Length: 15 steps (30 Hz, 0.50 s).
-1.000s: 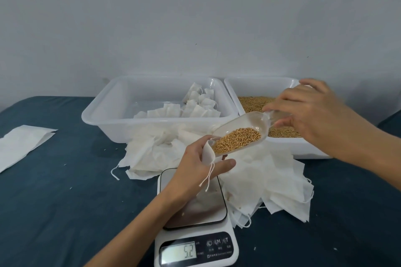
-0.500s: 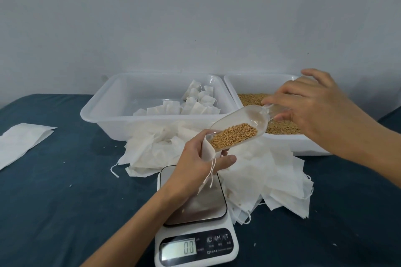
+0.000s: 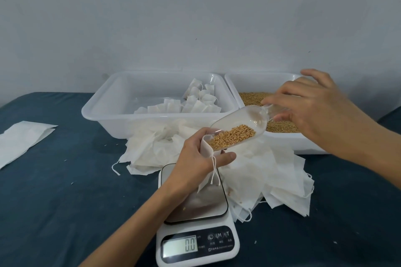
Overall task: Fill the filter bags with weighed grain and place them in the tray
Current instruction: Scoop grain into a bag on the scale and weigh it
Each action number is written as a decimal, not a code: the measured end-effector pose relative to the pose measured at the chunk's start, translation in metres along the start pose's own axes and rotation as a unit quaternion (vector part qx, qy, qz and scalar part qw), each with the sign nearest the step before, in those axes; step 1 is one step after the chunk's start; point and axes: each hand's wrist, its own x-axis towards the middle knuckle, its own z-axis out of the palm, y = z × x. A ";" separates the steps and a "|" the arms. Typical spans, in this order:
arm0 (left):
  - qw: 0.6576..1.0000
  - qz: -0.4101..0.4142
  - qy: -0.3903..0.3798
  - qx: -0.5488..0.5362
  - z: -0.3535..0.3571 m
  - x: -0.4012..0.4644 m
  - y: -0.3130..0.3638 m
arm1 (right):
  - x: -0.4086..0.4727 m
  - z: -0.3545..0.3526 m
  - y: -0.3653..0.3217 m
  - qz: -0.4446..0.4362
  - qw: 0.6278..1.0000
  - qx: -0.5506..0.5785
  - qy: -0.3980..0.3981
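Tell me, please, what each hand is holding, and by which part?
Left hand grips a bag at its mouth; right hand holds the scoop by its handle.

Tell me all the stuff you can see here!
scale: one, white with a steel top, front middle, reads 0.0
scoop: one, clear, holding grain, tipped into the bag
bag: one, white, held over the scale
empty bags: a heap, white, behind the scale
tray: one, white, left, filled bags inside
grain bin: one, white, right
paper: white, far left
cloth: dark blue, underneath
left hand: holds the bag
right hand: holds the scoop
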 end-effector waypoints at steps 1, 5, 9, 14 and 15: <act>1.000 0.001 -0.001 0.003 -0.001 0.000 0.001 | 0.000 0.000 0.000 0.001 1.000 0.000 0.000; 1.000 0.002 -0.001 0.011 -0.002 0.000 0.001 | 0.000 0.000 -0.001 0.002 1.000 -0.001 -0.002; 1.000 0.001 -0.002 0.022 -0.002 0.000 0.000 | -0.001 0.001 0.000 0.004 1.000 -0.004 -0.004; 1.000 0.001 0.004 0.023 -0.001 0.000 0.000 | -0.001 0.001 -0.001 -0.001 1.000 -0.004 -0.001; 1.000 0.000 0.004 0.020 -0.001 0.000 0.000 | 0.000 0.001 -0.001 -0.001 1.000 -0.002 -0.001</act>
